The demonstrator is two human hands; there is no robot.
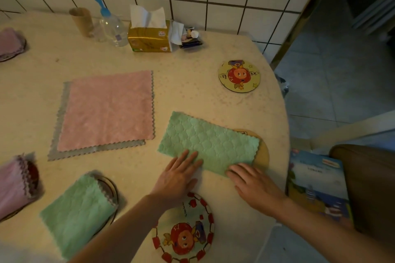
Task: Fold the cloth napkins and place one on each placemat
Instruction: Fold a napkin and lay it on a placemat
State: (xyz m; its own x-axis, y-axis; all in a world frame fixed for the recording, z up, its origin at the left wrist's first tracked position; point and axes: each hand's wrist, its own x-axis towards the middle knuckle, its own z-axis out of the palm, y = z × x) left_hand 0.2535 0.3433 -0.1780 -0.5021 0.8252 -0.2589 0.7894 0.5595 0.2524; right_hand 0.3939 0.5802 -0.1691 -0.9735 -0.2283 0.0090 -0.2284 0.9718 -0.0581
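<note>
Lying folded, quilted green napkin (208,143) overlaps a round placemat (264,153).

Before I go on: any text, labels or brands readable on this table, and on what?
None can be read for certain.
Tissue pack: small logo, blurred.
Water bottle: label too small.
Far cartoon placemat: characters, illegible.
Placemat under the green napkin: print mostly covered.
Book: title blurred.
</note>
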